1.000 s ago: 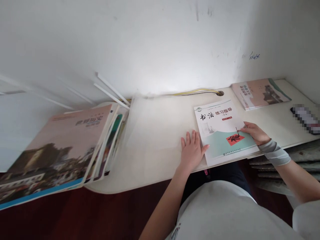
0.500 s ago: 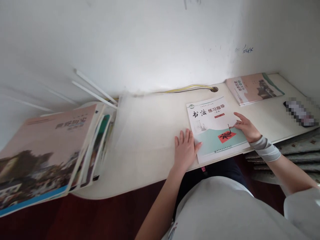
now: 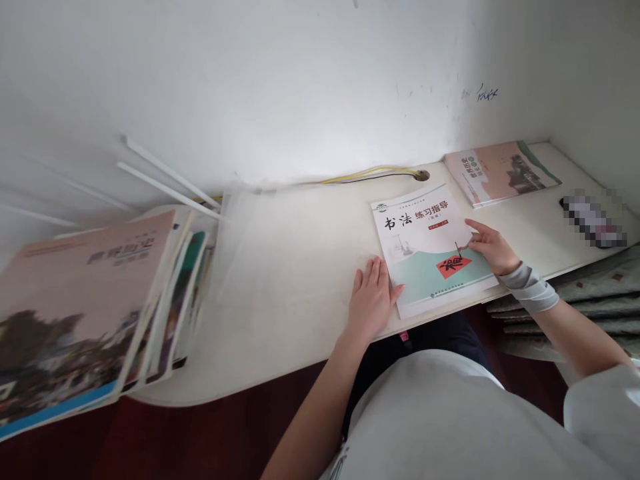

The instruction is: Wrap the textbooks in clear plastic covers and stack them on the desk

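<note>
I see the right hand (image 3: pixel 490 248) has uncurled its forefinger along the right edge of the booklet (image 3: pixel 423 257), gripping nothing, while the left hand (image 3: pixel 371 300) stays flat and open on the tabletop (image 3: pixel 300 267) against its left edge; the booklet lies closed, unmoved, near the front.

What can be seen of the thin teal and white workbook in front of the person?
The workbook is a thin, closed softcover, lying flat and slightly skewed near the front edge of the white desk. Its cover is white above with black title characters, pale teal below, with a red patch bearing a black character. The left hand lies flat beside it, thumb at its left edge. The right hand rests on its right edge; whether it grips is unclear.
</note>
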Demonstrator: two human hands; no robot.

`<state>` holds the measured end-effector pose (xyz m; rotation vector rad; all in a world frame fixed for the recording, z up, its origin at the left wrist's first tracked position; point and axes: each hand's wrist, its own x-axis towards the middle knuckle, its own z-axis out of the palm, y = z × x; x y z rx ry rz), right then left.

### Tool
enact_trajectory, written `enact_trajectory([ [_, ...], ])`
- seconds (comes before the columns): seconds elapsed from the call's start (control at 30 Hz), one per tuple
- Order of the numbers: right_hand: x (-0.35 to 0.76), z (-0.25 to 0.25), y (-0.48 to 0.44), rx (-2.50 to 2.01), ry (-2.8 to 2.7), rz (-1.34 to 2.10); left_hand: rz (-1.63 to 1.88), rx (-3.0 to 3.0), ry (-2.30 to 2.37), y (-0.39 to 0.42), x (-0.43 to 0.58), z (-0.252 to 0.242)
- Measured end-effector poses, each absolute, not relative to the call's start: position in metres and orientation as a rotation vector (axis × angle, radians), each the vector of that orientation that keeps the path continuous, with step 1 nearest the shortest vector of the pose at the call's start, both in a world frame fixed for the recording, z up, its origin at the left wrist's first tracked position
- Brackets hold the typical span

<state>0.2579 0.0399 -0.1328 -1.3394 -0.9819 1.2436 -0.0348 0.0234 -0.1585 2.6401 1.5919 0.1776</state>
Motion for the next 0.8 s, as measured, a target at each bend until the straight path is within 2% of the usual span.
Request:
enact_trajectory([
  [0.57,0.263,-0.137,0.038,-1.372,-0.975,1.211,0.098,2.611,1.630,0.022,-0.029,-0.152],
  [0.8,0.267,-0.137,0.038,-1.607,-1.288,0.923,0.144,2.607,1.674,0.020,-0.026,-0.149],
])
